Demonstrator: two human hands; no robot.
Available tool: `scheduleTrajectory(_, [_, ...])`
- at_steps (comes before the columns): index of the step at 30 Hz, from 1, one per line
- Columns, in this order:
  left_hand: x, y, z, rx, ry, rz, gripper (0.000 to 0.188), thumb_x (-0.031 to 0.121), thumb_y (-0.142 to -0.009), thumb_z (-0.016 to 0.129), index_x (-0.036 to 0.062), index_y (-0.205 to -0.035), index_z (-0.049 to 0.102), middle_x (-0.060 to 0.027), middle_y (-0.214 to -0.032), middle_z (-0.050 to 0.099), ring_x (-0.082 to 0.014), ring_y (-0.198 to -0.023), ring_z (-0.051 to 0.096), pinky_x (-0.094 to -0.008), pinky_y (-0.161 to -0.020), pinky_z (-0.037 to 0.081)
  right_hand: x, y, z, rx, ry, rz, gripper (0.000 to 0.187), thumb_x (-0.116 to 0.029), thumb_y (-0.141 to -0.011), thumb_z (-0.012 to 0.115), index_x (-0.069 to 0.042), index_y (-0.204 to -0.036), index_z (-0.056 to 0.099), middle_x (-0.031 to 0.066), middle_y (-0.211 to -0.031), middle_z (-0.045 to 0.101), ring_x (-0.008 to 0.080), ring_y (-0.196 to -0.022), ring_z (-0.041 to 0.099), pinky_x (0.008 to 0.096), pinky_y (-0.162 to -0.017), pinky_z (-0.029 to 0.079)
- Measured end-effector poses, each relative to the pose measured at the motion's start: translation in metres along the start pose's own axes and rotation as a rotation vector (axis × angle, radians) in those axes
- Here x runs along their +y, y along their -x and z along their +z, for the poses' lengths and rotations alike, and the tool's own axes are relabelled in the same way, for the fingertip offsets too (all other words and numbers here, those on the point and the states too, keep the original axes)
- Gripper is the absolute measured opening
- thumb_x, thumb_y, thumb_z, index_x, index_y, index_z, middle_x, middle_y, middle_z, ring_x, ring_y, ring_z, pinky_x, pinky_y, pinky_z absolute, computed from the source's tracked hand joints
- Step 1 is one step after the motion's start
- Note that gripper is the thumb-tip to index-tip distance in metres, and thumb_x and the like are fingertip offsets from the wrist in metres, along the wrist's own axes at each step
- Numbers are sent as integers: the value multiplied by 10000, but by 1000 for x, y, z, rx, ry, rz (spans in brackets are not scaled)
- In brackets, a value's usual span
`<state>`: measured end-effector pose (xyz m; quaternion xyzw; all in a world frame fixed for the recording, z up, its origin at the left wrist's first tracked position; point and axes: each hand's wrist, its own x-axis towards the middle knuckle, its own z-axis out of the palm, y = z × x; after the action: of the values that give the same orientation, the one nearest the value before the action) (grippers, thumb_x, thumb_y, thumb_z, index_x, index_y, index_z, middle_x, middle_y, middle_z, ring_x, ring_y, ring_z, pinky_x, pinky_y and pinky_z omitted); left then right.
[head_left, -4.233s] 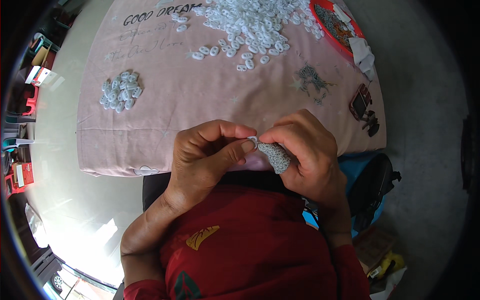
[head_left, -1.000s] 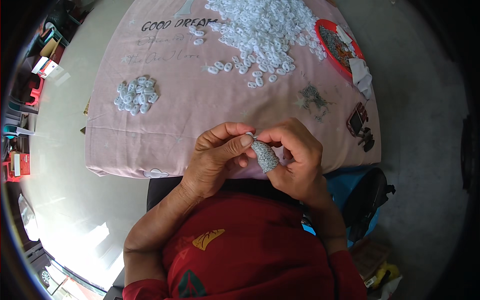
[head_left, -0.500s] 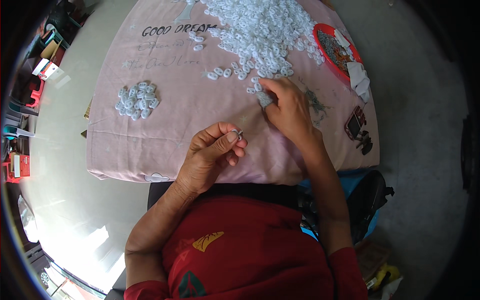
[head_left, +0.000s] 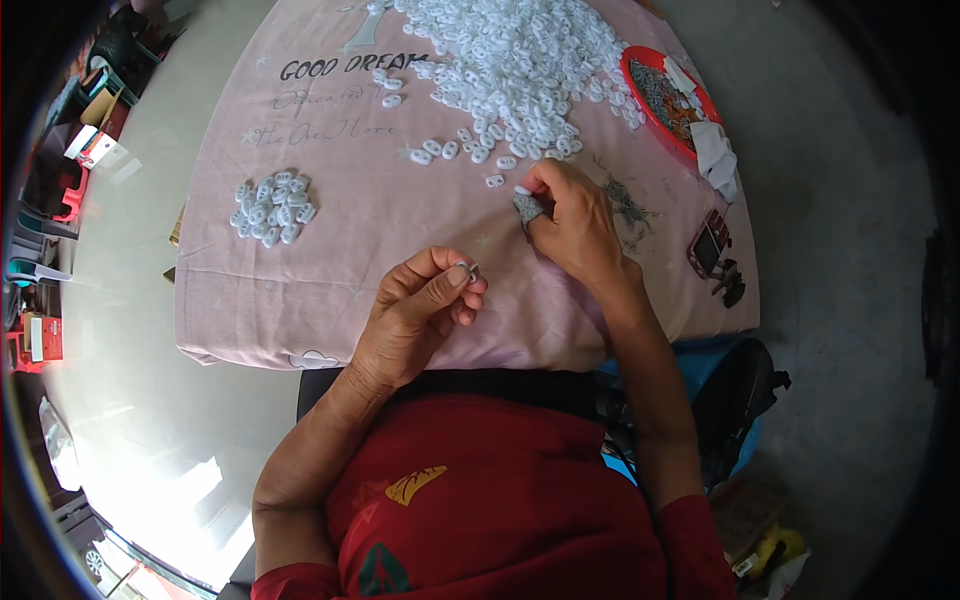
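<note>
My left hand (head_left: 415,305) hovers above the near part of the cloth-covered table, thumb and fingertips pinching a small metal piece (head_left: 473,271); its exact kind is too small to make out. Farther right, my right hand (head_left: 577,220) holds a white oval plastic piece (head_left: 522,190) between thumb and forefinger. A grey wrapping (head_left: 528,209) covers that thumb. Just beyond these fingers lies a single white two-holed piece (head_left: 494,181), with a large heap of similar pieces (head_left: 530,75) behind it. A smaller cluster of white pieces (head_left: 272,208) sits at the left.
On the right stands a red tray (head_left: 655,127) of small metal parts, a white cloth (head_left: 714,155) hanging over its rim. Loose grey metal bits (head_left: 630,205) lie beside my right hand. A small handheld device (head_left: 708,246) rests near the pink tablecloth's (head_left: 350,180) right edge.
My right hand has taken a white oval piece from the heap's near edge and drawn slightly back toward me. My left hand keeps its pinch, nearly still.
</note>
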<state>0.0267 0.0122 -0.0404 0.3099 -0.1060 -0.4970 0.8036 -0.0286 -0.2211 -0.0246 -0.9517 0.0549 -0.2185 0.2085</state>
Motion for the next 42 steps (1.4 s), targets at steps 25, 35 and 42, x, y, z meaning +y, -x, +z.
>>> scheduleTrajectory(25, [2, 10, 18, 92, -151, 15, 151, 128, -971, 626, 22, -1077, 648, -44, -961, 685, -78, -861, 616, -211, -810, 499, -89, 45, -42, -121, -600, 177, 190, 52, -824, 644, 25, -1012, 641, 10, -900, 640, 36, -766, 558, 202, -588, 421])
scheduleTrajectory(35, [3, 10, 21, 128, -138, -17, 151, 135, -983, 599, 30, -1088, 626, -91, -1048, 686, -125, -916, 641, -244, -767, 501, -71, 54, -35, -137, -1149, 654, 160, -58, -874, 666, 4, -1021, 665, 38, -868, 684, 55, -653, 574, 191, -526, 415])
scheduleTrajectory(42, [-1, 11, 24, 124, -320, 15, 173, 166, -963, 645, 29, -1069, 642, -38, -930, 689, -63, -800, 598, -208, -734, 487, -72, 56, -34, -177, -1147, 634, 174, -52, -869, 662, 5, -1034, 665, 47, -887, 696, 51, -642, 567, 186, -512, 408])
